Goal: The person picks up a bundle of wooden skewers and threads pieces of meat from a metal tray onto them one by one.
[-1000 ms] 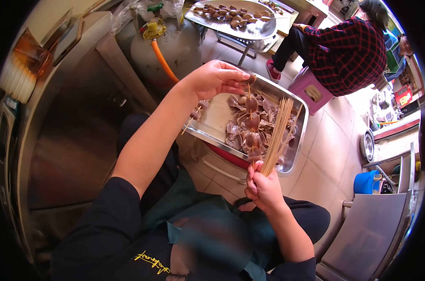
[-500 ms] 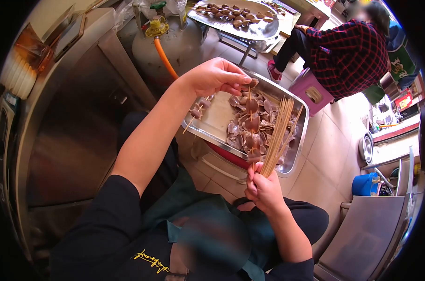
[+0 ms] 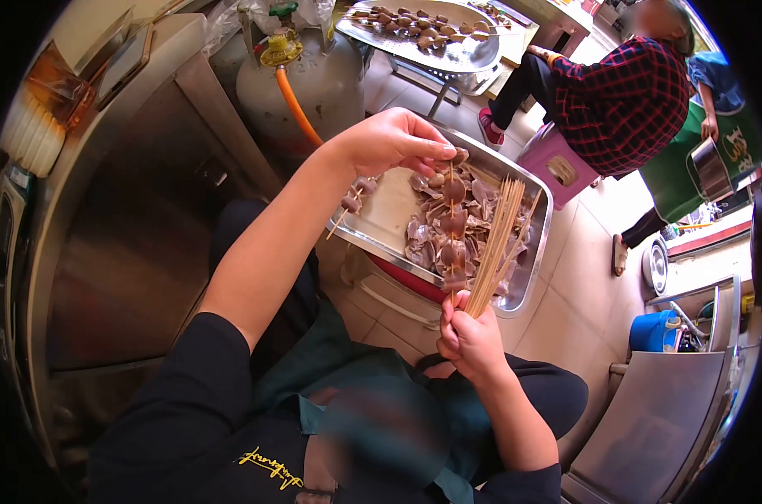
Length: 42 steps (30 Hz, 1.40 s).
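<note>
My right hand (image 3: 475,343) is wrapped round a bundle of bare bamboo skewers (image 3: 500,244) and the lower end of one loaded skewer. Several dark pieces of meat (image 3: 454,223), gizzards by their look, are threaded along that upright skewer. At its tip, my left hand (image 3: 402,144) pinches another gizzard piece (image 3: 460,156) between thumb and fingers. Below both hands lies a metal tray (image 3: 528,290) with a heap of loose gizzard pieces (image 3: 423,235) in its right part. A finished-looking skewer (image 3: 357,195) rests at the tray's left side, partly behind my left forearm.
Behind the tray stands a gas cylinder (image 3: 301,92) with an orange hose (image 3: 295,105). An oval platter (image 3: 373,32) holds more loaded skewers. A person in a checked shirt (image 3: 625,109) sits on a pink stool (image 3: 557,164); another in a green apron (image 3: 692,160) stands behind. A steel cabinet (image 3: 146,218) is at left.
My left hand has shifted very slightly right and down with the gizzard piece at the skewer tip. In the background, the person in the green apron has come further into view, holding a metal container.
</note>
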{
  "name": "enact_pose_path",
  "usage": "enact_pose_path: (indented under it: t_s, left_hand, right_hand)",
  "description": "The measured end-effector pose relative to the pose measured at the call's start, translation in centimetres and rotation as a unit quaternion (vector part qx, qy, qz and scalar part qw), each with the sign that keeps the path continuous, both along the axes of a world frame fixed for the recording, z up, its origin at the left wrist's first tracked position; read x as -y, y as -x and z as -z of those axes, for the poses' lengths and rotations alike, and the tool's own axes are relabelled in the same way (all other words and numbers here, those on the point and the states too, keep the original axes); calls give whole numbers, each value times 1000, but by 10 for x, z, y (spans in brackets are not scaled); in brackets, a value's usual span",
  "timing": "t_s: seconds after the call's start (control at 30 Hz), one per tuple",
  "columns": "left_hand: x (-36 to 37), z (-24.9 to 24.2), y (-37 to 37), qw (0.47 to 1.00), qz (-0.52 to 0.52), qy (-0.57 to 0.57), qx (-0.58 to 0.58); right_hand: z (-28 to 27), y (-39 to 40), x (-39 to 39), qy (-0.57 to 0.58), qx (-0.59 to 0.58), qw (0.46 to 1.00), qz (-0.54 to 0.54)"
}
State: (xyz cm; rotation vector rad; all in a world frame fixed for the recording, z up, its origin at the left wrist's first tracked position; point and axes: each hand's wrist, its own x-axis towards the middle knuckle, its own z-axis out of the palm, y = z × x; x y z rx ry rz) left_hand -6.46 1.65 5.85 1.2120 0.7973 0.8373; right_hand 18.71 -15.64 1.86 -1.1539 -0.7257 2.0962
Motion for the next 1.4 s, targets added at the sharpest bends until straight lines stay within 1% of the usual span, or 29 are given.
enact_pose_path:
  t_s: [0.37,0.47,0.53,0.57,0.6,0.63,0.67,0.7,0.77,0.8,0.83,0.9,0.93,1.0,1.03,1.17,1.23,1.27,1.33,1.4]
  left_hand:
    - [1,-2,0,1000,8,-5,-1]
    - [-1,-6,0,1000,-6,-20,-22]
    - [-3,-11,1,993,-5,-69,-100]
    - [-7,-12,3,992,-4,-73,-99]
    - [-12,-13,6,973,-32,-125,-189]
    - [-16,-14,9,943,-59,-175,-277]
    - [-19,-16,12,918,-89,-202,-330]
    - [-22,-17,14,918,-86,-205,-327]
    - [-26,-21,17,886,-134,-248,-368]
    - [-28,-21,18,881,-141,-263,-367]
    - [-30,-19,21,882,-141,-268,-362]
    - [-31,-14,26,861,-144,-320,-368]
    - [-25,-23,27,877,-127,-278,-372]
    - [-25,-22,34,874,-121,-291,-369]
    - [-24,-23,36,871,-114,-304,-369]
    - [-21,-24,48,882,-109,-275,-366]
    - [-20,-23,53,881,-114,-283,-362]
    - [-19,-23,55,879,-118,-286,-361]
    - [-19,-18,58,876,-124,-303,-355]
    - [-21,-13,61,871,-131,-318,-350]
  right_hand:
    - [-3,1,-3,19,-14,1000,-5]
    - [-7,3,0,15,5,1000,1]
    - [-6,7,5,-32,35,999,1]
    - [-7,11,5,-35,36,999,3]
    - [-7,15,4,-25,26,999,-4]
    - [-9,21,4,-13,16,1000,-9]
    - [-14,29,2,2,7,1000,-2]
    - [-16,41,-3,0,8,1000,2]
    - [-18,66,-17,37,-19,998,45]
    - [-14,76,-26,44,-17,998,33]
    - [-15,88,-32,62,-47,996,46]
    - [-17,111,-42,90,-65,992,62]
    - [-18,123,-47,87,-61,992,62]
    - [-20,144,-55,123,-59,984,114]
    - [-21,151,-60,120,-55,985,114]
    - [-18,171,-75,111,-30,987,113]
    - [-23,176,-77,74,40,993,88]
    - [-27,177,-78,70,44,992,90]
    - [-37,175,-78,23,82,996,8]
    - [-47,170,-69,28,93,995,-6]
